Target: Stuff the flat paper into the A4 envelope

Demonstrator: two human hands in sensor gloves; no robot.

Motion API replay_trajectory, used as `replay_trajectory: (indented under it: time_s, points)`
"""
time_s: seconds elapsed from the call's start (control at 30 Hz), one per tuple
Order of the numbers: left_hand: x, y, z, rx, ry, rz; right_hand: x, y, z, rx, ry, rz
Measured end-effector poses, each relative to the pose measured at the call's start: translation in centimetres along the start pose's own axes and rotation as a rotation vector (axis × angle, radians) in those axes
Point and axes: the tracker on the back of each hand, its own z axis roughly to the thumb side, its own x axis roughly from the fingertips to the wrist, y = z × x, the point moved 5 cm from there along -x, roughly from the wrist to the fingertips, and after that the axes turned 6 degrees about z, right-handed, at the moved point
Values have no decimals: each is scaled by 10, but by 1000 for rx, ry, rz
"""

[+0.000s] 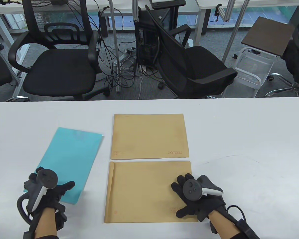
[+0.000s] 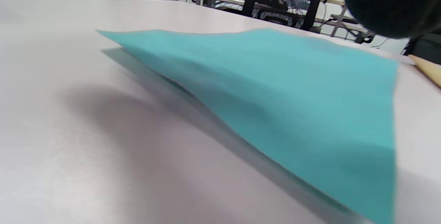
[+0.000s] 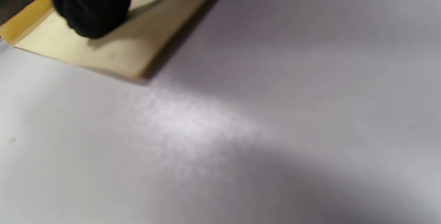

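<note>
Table view: the teal paper point(image 1: 71, 164) lies on the white worktop point(image 1: 251, 139), long axis slanting away to the right. Its near end sits under the left hand point(image 1: 46, 193), whose fingers seem to pinch it. The near envelope point(image 1: 144, 191) lies just right, its flap edge facing the paper. The right hand point(image 1: 196, 196) presses it with spread fingers.

Left wrist view: the paper's edge lifts off the worktop.

Right wrist view: a fingertip point(image 3: 91, 5) rests on the envelope's corner.
</note>
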Motion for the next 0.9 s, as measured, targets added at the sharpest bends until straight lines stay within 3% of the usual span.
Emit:
replay_trajectory:
  time_s: [0.13, 0.37, 0.57, 0.77, 0.9]
  points:
    - [-17, -1, -16, 0, -43, -14, 0, 0, 0, -6, -2, 6]
    - [-44, 11, -52, 31, -134, -141, 0, 0, 0, -13, 0, 9]
    - [-60, 13, -61, 54, -161, -66, -1, -1, 0, -13, 9, 7]
    - [-65, 23, -66, 58, -201, -144, -1, -1, 0, -23, 22, 9]
    - [-66, 17, -62, -38, -176, -48, -1, -1, -1, -25, 20, 9]
